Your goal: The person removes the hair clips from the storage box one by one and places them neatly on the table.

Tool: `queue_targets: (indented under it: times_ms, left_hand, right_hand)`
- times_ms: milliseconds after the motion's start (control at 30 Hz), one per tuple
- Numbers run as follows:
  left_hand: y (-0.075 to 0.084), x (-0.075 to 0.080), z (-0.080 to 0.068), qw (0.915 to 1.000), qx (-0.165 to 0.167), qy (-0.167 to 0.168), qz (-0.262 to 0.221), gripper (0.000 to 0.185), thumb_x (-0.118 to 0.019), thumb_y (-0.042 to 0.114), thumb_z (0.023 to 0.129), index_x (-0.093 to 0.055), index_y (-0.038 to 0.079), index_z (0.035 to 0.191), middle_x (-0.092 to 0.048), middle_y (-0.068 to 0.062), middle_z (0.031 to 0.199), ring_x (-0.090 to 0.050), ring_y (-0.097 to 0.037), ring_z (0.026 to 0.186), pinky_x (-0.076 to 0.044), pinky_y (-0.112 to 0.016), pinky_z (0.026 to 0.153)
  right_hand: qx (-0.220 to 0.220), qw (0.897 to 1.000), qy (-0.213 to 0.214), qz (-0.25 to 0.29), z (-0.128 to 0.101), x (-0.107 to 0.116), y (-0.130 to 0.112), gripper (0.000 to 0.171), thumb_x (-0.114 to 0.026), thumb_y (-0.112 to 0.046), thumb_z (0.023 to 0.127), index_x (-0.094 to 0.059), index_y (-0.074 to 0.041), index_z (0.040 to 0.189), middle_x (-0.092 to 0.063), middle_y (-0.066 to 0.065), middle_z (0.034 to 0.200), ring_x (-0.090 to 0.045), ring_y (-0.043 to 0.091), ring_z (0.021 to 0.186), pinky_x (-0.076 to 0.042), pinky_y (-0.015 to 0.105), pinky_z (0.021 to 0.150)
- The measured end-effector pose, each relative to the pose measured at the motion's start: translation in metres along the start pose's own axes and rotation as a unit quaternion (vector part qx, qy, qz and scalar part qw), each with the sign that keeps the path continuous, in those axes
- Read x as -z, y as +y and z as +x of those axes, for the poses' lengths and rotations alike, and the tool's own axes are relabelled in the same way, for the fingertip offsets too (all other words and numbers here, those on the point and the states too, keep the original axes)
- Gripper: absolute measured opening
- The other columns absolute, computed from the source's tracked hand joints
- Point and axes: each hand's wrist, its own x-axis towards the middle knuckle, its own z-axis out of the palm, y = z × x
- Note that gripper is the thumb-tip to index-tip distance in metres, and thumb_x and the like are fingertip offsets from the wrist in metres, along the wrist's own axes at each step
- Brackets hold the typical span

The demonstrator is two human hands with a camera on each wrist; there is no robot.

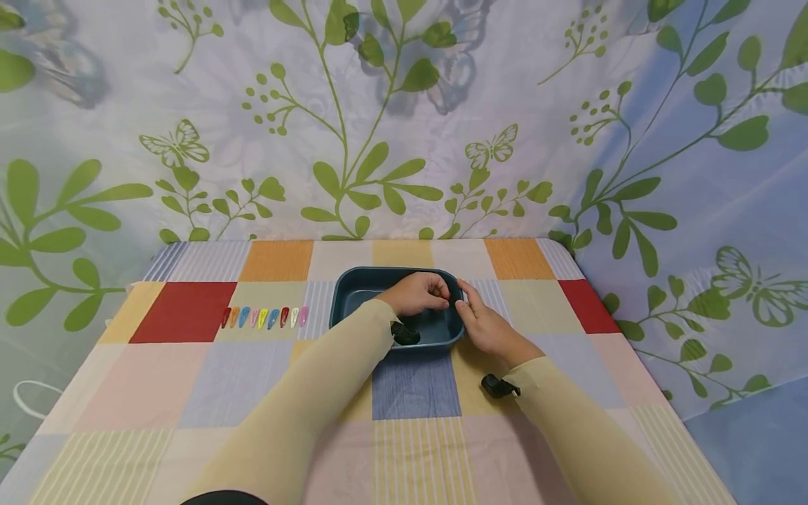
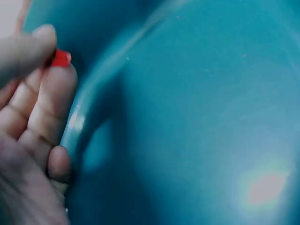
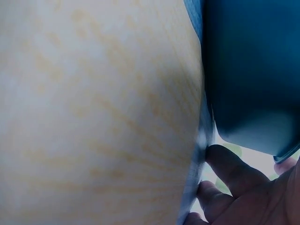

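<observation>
My left hand is over the right part of a dark teal rectangular tray. Thumb and index finger pinch a small red hair clip; only its tip shows in the left wrist view, the rest hidden by the fingers. My right hand holds the tray's right side, its thumb at the rim and its fingers along the outside. Seen from the right wrist, the tray's outer wall rises beside the fingers, whose tips are low near the tablecloth.
Left of the tray, several coloured snap hair clips lie in a neat row on the patchwork tablecloth. A leaf-patterned curtain hangs behind the table and along its right side. A white cable loop shows at the far left.
</observation>
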Motion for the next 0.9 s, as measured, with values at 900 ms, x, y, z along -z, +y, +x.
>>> queue_targets:
  times_ms: [900]
  left_hand:
    - [0.065, 0.115, -0.088, 0.9921, -0.049, 0.11, 0.036, 0.021, -0.072, 0.012, 0.1, -0.067, 0.009, 0.12, -0.073, -0.008, 0.105, -0.07, -0.02, 0.098, -0.058, -0.034, 0.091]
  right_hand:
    - [0.002, 1.0, -0.013, -0.002, 0.001, -0.001, 0.003, 0.059, -0.024, -0.041, 0.117, -0.009, -0.02, 0.17, -0.032, 0.03, 0.167, -0.035, 0.049, 0.153, -0.029, 0.067, 0.122]
